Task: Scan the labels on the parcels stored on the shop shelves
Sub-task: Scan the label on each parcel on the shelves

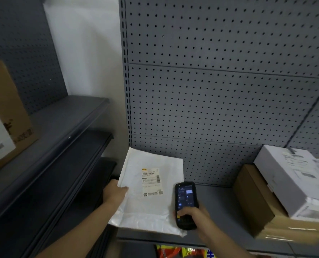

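I see my left hand (115, 192) holding the left edge of a flat white plastic mailer bag (151, 194), thumb on top and fingers tucked under it. The bag lies tilted on the grey metal shelf (220, 198), with its near corner poking past the front edge. A small white paper label (152, 182) with black barcodes is stuck on the bag, facing up. My right hand (192, 214) is wrapped around a black handheld scanner (185, 203), thumb on its lower keys. Its lit screen faces me, and it sits just beside the bag, to the right. Farther right on the same shelf, a white box (285, 181) rests on a brown cardboard box (253, 198). On the dark shelf to the left stands a big brown cardboard box (7, 116) with a white label. A grey board with little holes (220, 90) is behind the shelf.
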Tool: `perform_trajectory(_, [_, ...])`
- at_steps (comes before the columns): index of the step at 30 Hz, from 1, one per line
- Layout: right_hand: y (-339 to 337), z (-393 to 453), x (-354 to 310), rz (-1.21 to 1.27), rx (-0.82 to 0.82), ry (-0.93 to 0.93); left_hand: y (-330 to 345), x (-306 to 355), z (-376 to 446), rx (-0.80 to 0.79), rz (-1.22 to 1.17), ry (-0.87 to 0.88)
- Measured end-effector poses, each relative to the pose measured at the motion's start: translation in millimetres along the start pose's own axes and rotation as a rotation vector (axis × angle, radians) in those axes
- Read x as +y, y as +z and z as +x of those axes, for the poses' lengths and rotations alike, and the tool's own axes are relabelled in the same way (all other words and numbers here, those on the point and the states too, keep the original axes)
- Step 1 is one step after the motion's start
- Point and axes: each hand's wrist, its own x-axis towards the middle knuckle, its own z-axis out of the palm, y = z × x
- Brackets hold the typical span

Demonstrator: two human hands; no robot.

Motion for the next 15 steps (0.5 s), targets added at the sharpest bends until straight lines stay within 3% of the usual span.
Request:
perform_trajectory(6, [-15,-31,2,0.039,0.013,-0.028,6,8,-31,0.011,-0.019,0.167])
perform_trajectory(15, [-79,-100,-14,0.107,0.044,-0.113,6,61,-120,-0.036,-0.303,0.373])
